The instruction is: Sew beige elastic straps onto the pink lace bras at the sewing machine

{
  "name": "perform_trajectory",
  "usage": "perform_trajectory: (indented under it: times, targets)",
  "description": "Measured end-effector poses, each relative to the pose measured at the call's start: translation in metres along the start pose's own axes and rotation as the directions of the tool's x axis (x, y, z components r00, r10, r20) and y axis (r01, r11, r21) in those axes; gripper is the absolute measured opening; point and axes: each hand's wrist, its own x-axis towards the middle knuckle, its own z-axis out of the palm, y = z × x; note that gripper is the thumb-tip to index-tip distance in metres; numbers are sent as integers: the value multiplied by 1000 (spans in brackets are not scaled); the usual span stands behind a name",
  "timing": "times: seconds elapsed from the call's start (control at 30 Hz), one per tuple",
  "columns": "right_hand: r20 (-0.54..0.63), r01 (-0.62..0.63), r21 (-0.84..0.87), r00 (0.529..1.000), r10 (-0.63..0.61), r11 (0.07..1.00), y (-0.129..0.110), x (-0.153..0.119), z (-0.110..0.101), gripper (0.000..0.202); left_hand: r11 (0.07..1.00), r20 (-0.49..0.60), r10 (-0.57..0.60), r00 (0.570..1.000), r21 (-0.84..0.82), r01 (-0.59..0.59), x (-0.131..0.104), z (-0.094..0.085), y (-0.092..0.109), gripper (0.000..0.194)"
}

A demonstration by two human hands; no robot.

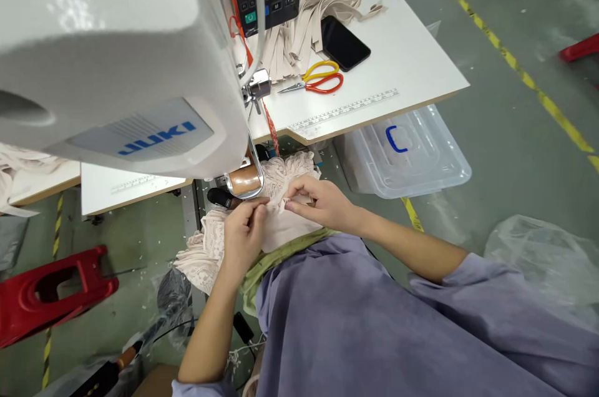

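Note:
Pale beige fabric (285, 228) with lace lies across my lap, just below the sewing machine (154, 128) marked JUKI. My left hand (244, 231) pinches this fabric's edge between thumb and fingers. Close beside it, my right hand (322, 202) is closed on the same fabric with thumb and forefinger together. Gathered lace (292, 169) bunches beyond my fingers, by the machine's arm end. More lace pieces (206, 247) hang in a heap to the left of my left hand. A green cloth (262, 266) lies under the fabric.
On the white table (421, 66) are scissors (322, 77) with yellow and red handles, a black phone (345, 43) and beige strips (318, 4). A lidded plastic box (421, 147) stands below the table on the right. A red stool (56, 291) is at lower left.

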Motion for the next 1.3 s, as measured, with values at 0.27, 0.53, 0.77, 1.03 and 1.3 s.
perform_trajectory:
  times: [0.27,0.53,0.77,1.03,1.3]
  targets:
    - [98,110,-140,990,-97,984,-7,0,6,18,977,85,196,977,73,-202,-10,-4,14,22]
    - [298,103,-46,951,-85,994,-11,8,-8,25,992,28,76,997,-100,-73,-14,5,10,25]
    - [283,-23,97,959,-5,995,-16,10,-9,20,978,104,209,972,5,-211,-13,6,11,32]
    - [313,-115,313,950,12,943,-5,19,-13,24,984,203,172,964,14,-178,-16,-12,6,22]
    - [449,379,117,804,-389,918,-20,13,-2,16,980,166,171,971,70,-185,-17,-25,20,7]
